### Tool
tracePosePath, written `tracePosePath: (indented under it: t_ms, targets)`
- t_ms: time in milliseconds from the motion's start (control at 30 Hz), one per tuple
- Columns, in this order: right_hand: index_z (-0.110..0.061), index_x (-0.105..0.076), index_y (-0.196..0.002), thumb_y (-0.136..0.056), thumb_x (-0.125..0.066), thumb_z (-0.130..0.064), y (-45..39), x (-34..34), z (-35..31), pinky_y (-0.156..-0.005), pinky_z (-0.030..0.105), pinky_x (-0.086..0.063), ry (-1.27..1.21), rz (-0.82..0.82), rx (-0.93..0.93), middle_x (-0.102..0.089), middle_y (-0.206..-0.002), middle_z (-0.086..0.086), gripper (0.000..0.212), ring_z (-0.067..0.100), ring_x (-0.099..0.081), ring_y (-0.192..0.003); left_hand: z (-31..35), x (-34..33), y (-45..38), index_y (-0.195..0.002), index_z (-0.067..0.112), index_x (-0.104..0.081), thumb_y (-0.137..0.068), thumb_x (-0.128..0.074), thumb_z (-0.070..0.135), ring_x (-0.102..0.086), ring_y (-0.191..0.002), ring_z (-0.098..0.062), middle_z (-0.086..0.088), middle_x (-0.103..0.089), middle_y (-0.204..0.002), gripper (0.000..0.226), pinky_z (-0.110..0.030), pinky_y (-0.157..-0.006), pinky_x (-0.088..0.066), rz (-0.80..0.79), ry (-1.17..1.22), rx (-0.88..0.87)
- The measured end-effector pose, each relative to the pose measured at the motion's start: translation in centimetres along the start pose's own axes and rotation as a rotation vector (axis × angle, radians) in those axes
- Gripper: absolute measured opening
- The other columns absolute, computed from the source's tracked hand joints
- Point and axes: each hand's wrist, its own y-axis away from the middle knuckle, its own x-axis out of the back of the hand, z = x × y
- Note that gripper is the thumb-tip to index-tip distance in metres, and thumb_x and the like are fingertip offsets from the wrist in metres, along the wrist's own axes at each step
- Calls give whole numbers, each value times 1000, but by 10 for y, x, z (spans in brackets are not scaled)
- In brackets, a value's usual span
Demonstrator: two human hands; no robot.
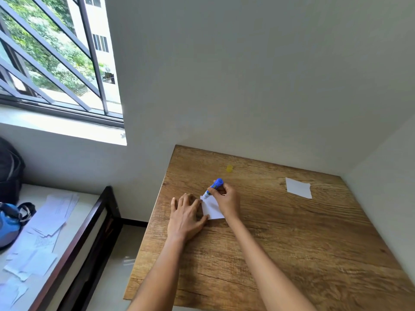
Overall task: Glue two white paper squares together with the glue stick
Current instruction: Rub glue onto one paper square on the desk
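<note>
A white paper square (pixel 212 208) lies on the wooden table (pixel 292 243), partly hidden under both hands. My left hand (pixel 186 217) rests flat with spread fingers on the table and the paper's left edge. My right hand (pixel 226 198) grips a blue glue stick (pixel 214 187), tilted, with its white tip touching the paper's far left corner. A second white paper square (pixel 298 188) lies apart at the table's far right. A small yellow cap (pixel 229 168) sits on the table beyond the hands.
Walls close the table in at the back and right. To the left stands a dark-framed bed (pixel 74 254) with loose papers (pixel 45 232) and a blue bag (pixel 9 223). A barred window (pixel 56 57) is at upper left.
</note>
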Motion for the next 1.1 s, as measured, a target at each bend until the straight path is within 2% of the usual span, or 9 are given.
tracePosePath:
  t_ms: [167,767,967,1100]
  targets:
    - [-11,-68,-82,-78,-73,-26,-1,-7,0,-63,23,-44,111,-5,16,-71,-76,4,16,15,-64,-69,0,0,2,-125,32,-48,-83,-46,57,-31,-134,-20,0,-42,-133,48,-49,-117,-11,21,-6,-8]
    - [-9,-68,-84,-79,-72,-28,-9,2,-1,-68,34,-49,223,-40,23,-72,-77,6,20,19,-66,-73,-1,-3,0,-117,33,-51,-80,-48,60,-32,-133,-19,2,-43,-131,46,-49,-116,-11,30,-21,-2]
    - [-8,-68,-85,-79,-72,-25,-15,24,6,-58,24,-41,249,17,18,-69,-74,4,19,12,-59,-65,-1,-3,0,-117,34,-52,-80,-48,60,-30,-133,-19,2,-43,-132,46,-49,-116,-11,35,-11,-1]
    - [-8,-68,-85,-79,-72,-22,-21,35,11,-62,25,-42,250,44,5,-66,-73,0,16,13,-59,-66,-2,-3,-1,-118,34,-51,-80,-48,61,-30,-133,-19,2,-43,-131,46,-49,-117,-11,25,-13,-6]
